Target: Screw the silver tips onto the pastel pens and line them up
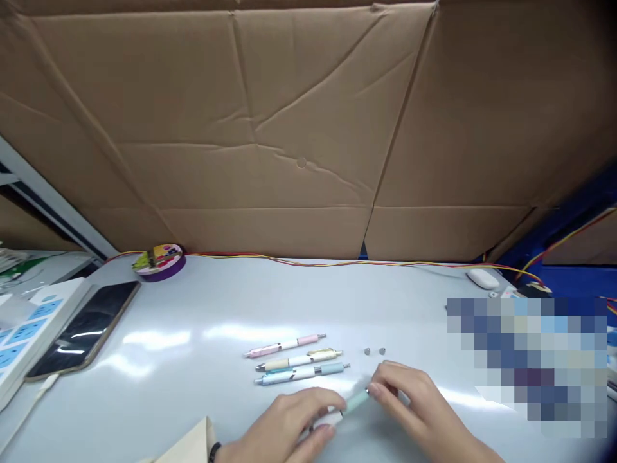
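Note:
Near the front edge of the table, a mint-green and white pen lies between my two hands, tilted up to the right. My left hand is closed around its white part. At the green end, my right hand pinches a small dark or metallic tip, mostly covered by the fingers. Just beyond my hands lie a pink and white pen, a cream and white pen and a light-blue and white pen, roughly side by side. Two small silver pieces sit apart from them to the right.
A phone with a cable rests at left beside a white power strip. Behind it is a round purple tin. Cardboard walls the back, with thin wires along its foot. A white mouse-like object lies far right, near a pixelated patch.

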### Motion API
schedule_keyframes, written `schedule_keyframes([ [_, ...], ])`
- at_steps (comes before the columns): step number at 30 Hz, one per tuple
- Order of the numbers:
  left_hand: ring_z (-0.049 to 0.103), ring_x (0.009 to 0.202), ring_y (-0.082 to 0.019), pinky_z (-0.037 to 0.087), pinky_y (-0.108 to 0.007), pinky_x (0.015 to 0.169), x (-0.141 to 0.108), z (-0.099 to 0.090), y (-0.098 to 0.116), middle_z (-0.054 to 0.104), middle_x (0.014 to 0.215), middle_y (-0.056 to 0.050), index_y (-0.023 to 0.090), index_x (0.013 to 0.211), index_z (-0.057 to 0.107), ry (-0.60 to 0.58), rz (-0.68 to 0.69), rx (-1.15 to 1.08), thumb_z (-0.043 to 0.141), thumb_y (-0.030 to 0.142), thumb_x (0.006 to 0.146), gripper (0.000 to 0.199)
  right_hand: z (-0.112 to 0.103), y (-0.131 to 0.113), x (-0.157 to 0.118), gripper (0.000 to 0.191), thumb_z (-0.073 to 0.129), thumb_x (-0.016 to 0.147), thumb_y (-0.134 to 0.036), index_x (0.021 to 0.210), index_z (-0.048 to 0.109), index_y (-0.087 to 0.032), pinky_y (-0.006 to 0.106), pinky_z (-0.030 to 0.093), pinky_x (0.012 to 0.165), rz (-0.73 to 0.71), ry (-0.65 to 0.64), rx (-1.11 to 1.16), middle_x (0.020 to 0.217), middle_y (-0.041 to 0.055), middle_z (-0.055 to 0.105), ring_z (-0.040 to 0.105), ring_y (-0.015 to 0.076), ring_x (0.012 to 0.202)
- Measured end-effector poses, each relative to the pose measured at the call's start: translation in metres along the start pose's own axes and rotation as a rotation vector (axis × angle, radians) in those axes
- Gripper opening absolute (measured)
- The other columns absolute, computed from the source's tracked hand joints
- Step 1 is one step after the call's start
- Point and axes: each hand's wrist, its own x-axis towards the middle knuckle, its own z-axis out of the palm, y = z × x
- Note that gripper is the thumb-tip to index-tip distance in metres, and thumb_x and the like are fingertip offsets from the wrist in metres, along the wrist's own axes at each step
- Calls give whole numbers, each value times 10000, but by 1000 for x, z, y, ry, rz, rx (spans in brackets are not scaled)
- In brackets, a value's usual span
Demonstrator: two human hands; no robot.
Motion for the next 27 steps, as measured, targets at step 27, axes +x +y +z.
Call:
schedule_keyframes([
  [27,612,1004,-193,473,-261,835,3,0,-7,602,1201,-32,244,1248,435,-127,-11,132,425,304,955,299,8,-2,-6,227,399,933,-370,760,437,-228,229,421,542,-120,28,171,668,-12,533,498,133,581],
])
